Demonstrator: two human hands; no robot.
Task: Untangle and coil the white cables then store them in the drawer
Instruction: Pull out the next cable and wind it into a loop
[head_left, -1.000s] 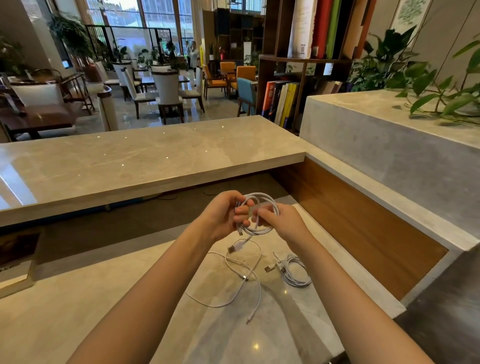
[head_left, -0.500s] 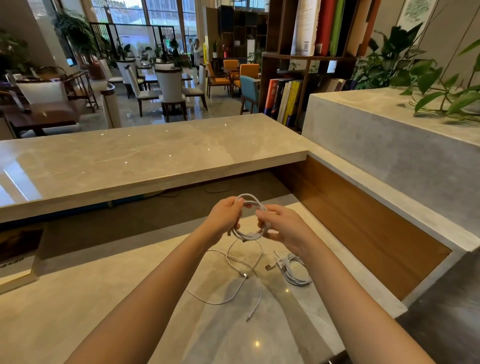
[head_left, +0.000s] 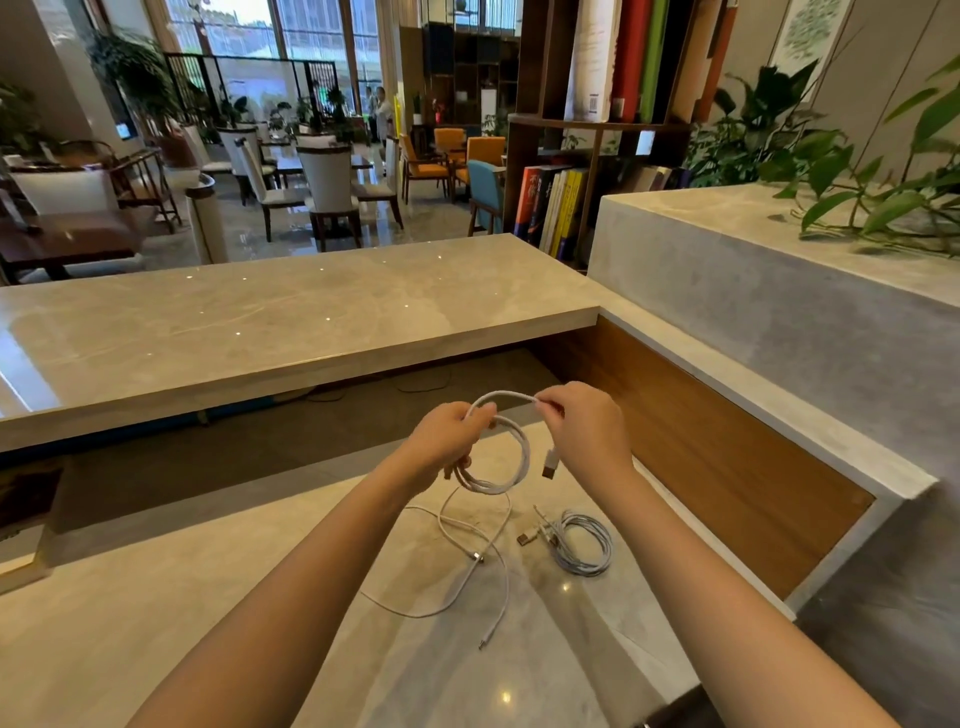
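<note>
— Where is the white cable, and what do the fingers do?
— The left hand (head_left: 447, 441) grips a coil of white cable (head_left: 522, 457) in the air above the lower desk (head_left: 234, 623), with the fingers curled around the loops. The right hand (head_left: 587, 431) pinches the strand at the top of the coil. A USB plug (head_left: 549, 464) hangs just beside this hand.
— Are there other cables?
— Yes, two lie on the desk below the hands: a loose cable (head_left: 467, 551) in open curves, and to its right a coiled bundle (head_left: 582, 543)
</note>
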